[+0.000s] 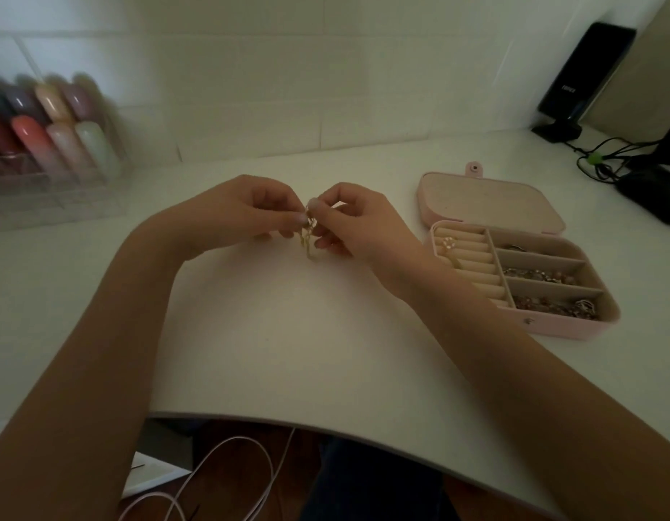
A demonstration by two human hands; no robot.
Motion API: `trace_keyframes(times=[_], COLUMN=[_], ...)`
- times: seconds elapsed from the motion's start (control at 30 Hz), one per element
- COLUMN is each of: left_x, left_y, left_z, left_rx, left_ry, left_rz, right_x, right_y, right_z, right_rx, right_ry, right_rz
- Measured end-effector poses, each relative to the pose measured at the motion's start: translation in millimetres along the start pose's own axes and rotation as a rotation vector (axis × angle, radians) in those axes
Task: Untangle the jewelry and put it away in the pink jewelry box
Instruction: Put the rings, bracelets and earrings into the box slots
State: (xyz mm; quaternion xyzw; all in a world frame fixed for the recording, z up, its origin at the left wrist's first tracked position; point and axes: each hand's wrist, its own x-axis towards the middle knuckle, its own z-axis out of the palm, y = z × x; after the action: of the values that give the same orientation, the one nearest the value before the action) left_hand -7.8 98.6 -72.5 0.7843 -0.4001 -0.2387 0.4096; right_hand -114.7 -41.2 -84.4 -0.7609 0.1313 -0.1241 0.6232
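Both hands meet over the middle of the white desk [288,332], clear of its near edge. The left hand [247,212] and right hand [348,220] each have thumb and forefinger closed in a pinch on the gold jewelry [308,235], whose loose end dangles toward the desktop. From where I stand the knot itself is too small to read. Pulling the two pinches apart hard would likely tighten the tangle or snap a fine link. The pink jewelry box [574,329] lies open toward the right edge, compartments already crowded, so a careless drop there could re-tangle it.
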Motion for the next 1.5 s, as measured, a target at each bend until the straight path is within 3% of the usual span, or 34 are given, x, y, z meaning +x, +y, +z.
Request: trace_keyframes(times=[0.33, 0.53, 0.67, 0.83, 0.97, 1.2, 1.3, 1.5], left_x=[1, 2, 3, 5, 5, 4, 4, 0], left_y=[7, 9, 9, 8, 7, 10, 11, 24], left_z=[5, 5, 4, 3, 5, 11, 14, 25], left_rx=[-0.171, -0.244, -0.210, -0.196, -0.158, -0.219, -0.255, -0.419], left_ry=[0.071, 0.125, 0.207, 0.269, 0.239, 0.209, 0.172, 0.064], left_rz=[0.007, 0.021, 0.042, 0.049, 0.054, 0.090, 0.075, 0.016], right_x=[2, -1, -3, 0, -1, 0, -2, -18], right_y=[1, 1, 1, 3, 1, 5, -1, -9], right_z=[-6, -3, -1, -1, -3, -2, -2, -11], right_rx=[0.205, 0.008, -0.066, -0.079, 0.008, -0.271, -0.182, -0.012], right_ry=[-0.047, -0.095, -0.040, 0.010, 0.014, 0.144, 0.216, 0.173], right_rz=[0.118, 0.059, -0.032, 0.000, 0.004, -0.095, -0.150, -0.152])
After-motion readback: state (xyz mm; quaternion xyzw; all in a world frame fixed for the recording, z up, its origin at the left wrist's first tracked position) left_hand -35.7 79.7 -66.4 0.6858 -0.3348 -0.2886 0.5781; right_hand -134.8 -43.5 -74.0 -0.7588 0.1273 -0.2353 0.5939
